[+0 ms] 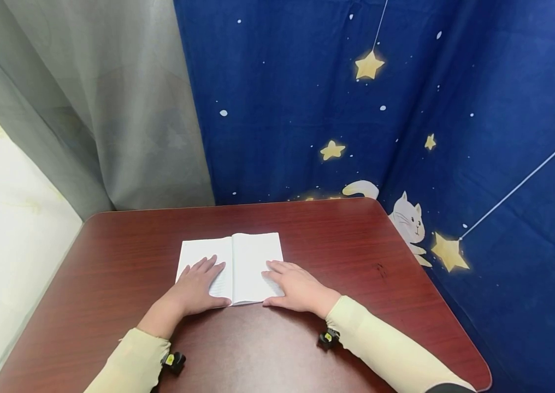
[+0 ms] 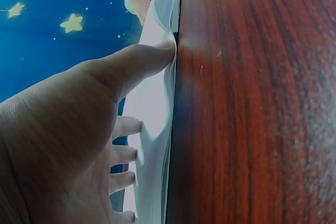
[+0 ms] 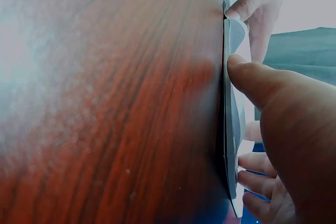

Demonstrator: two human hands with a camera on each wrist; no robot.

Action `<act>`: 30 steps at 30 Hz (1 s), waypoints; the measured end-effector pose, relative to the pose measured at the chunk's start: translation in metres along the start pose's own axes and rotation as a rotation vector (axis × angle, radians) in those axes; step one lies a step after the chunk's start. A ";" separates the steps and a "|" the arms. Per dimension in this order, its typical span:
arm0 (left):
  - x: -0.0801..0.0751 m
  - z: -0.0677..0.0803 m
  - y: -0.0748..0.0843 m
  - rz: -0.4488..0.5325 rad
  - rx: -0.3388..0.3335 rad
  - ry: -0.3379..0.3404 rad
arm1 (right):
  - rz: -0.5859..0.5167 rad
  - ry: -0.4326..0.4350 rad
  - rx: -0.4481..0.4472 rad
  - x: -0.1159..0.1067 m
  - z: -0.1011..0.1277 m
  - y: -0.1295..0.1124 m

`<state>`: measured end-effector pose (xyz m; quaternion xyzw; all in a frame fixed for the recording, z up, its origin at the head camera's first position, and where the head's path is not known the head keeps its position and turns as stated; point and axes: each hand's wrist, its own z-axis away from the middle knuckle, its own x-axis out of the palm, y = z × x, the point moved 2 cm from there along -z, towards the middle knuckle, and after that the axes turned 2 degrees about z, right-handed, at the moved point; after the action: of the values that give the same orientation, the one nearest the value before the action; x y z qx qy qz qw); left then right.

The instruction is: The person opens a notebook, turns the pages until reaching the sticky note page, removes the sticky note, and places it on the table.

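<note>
An open notebook (image 1: 248,256) with white pages lies flat on the reddish-brown table. Across its left page rests my left hand (image 1: 199,286), fingers spread and the thumb near the bottom of the fold. My right hand (image 1: 297,286) lies over the right page's outer edge, its fingers pointing inward. In the left wrist view the left thumb (image 2: 149,59) presses on the page edge close to the fold, and the paper bulges beside it. The right wrist view has the right thumb (image 3: 244,72) touching the near edge of the pages (image 3: 236,119).
The table (image 1: 336,234) has rounded corners and spreads around the notebook on all sides. Behind it hang a grey curtain (image 1: 140,109) and a blue curtain (image 1: 287,82) with stars. A bright white surface (image 1: 7,229) borders the left side. Small black devices sit at both wrists.
</note>
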<state>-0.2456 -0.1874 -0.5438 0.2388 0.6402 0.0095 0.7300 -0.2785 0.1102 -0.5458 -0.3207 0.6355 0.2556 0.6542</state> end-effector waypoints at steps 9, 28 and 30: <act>0.000 -0.001 -0.001 -0.011 0.003 0.006 | -0.024 -0.006 0.015 -0.003 0.001 0.000; 0.001 0.000 -0.002 0.015 0.009 0.018 | 0.036 0.046 -0.073 -0.012 0.008 -0.002; 0.001 0.000 -0.002 0.013 0.008 0.017 | 0.038 0.073 -0.090 -0.013 0.008 -0.002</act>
<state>-0.2459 -0.1886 -0.5449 0.2459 0.6449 0.0135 0.7236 -0.2720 0.1161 -0.5330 -0.3470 0.6526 0.2845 0.6105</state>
